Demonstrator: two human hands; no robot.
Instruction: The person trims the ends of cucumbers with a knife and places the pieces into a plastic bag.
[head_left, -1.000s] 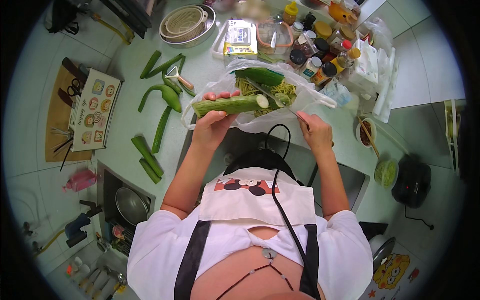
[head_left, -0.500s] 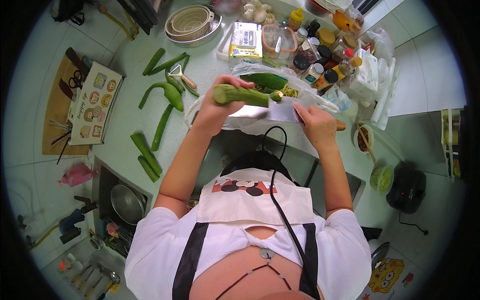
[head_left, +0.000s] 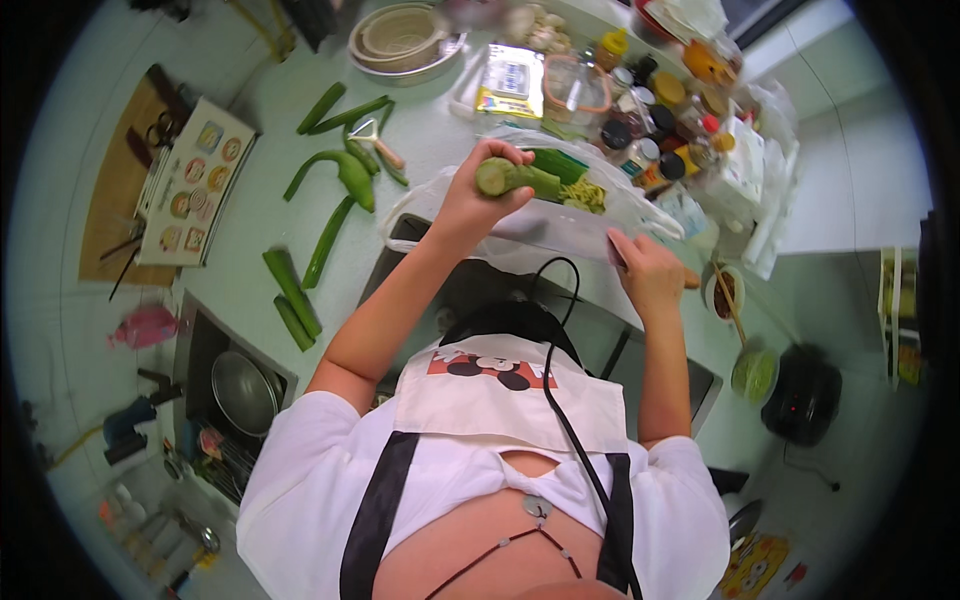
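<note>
My left hand (head_left: pixel 490 190) is closed round a thick, light green vegetable piece (head_left: pixel 515 178), its round cut end facing me. My right hand (head_left: pixel 645 270) grips a wide-bladed kitchen knife (head_left: pixel 560 228); a bit of its wooden handle sticks out past the fist. The pale blade reaches leftward just below the vegetable, blurred and apparently apart from it. Both are held over the near side of a white plastic bag (head_left: pixel 640 205). Inside the bag lie a dark green vegetable (head_left: pixel 557 164) and a heap of yellow-green scraps (head_left: pixel 584 195).
Several long green vegetable pieces (head_left: pixel 328 242) and a peeler (head_left: pixel 378 142) lie on the counter at left. Jars and bottles (head_left: pixel 665 120) crowd the back right. A sink (head_left: pixel 190 350) with a metal pan is at lower left. Bowls (head_left: pixel 725 290) stand at right.
The knife has dropped a little away from the vegetable. A small pale end chunk seen at the vegetable's right tip is gone from there. The whole view has shifted slightly.
</note>
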